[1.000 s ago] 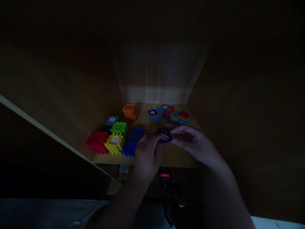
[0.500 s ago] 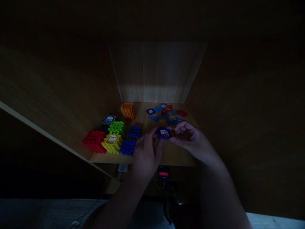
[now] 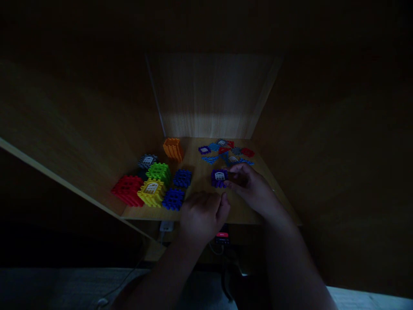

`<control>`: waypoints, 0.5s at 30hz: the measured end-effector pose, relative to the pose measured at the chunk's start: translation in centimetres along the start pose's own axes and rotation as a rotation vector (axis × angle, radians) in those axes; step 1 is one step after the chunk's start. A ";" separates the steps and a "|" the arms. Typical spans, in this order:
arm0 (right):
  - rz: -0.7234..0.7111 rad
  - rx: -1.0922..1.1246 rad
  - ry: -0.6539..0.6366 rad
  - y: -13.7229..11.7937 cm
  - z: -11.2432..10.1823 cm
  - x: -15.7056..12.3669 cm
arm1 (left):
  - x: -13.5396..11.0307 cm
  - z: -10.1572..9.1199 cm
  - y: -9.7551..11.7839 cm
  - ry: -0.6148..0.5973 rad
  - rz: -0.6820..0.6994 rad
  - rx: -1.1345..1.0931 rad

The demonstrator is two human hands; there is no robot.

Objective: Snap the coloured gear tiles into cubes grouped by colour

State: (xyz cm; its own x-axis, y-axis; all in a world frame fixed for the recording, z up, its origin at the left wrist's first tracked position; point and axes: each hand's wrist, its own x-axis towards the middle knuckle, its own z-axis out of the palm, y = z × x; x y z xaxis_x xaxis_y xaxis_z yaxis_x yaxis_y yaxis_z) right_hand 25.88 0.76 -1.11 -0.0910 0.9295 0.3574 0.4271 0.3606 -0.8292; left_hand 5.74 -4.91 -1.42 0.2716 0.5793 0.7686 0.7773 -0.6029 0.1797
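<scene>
Purple white-windowed piece [image 3: 219,177], gripped at one edge by right hand [image 3: 248,184]; left hand [image 3: 203,214] held apart, curled; yellow stack [image 3: 151,192] placed on shelf [image 3: 242,212].

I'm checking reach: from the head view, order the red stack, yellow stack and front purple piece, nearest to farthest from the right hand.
1. Front purple piece, just left of the right hand.
2. Yellow stack, farther left.
3. Red stack, farthest left.
</scene>
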 end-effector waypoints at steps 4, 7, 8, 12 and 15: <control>-0.019 0.009 -0.023 0.1 0.0 0.0 | 0.1 0.0 0.1 -0.003 0.007 -0.003; -0.013 0.011 -0.043 0.2 -0.1 0.0 | 0.2 0.0 0.1 -0.014 -0.001 0.001; -0.014 0.008 -0.047 0.2 -0.1 0.0 | 0.2 0.0 0.1 -0.016 -0.002 0.005; -0.026 -0.006 -0.049 0.5 -0.1 0.1 | 0.1 0.0 0.1 -0.030 0.003 0.017; -0.028 0.002 -0.054 0.7 0.0 0.1 | 0.1 0.0 0.1 -0.040 0.003 0.022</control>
State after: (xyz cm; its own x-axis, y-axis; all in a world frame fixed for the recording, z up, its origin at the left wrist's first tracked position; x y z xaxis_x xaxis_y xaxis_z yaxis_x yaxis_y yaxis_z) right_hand 26.19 1.07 -1.61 -0.1512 0.9220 0.3565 0.4219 0.3863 -0.8202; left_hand 5.83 -4.87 -1.36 0.2959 0.5994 0.7438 0.7887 -0.5926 0.1638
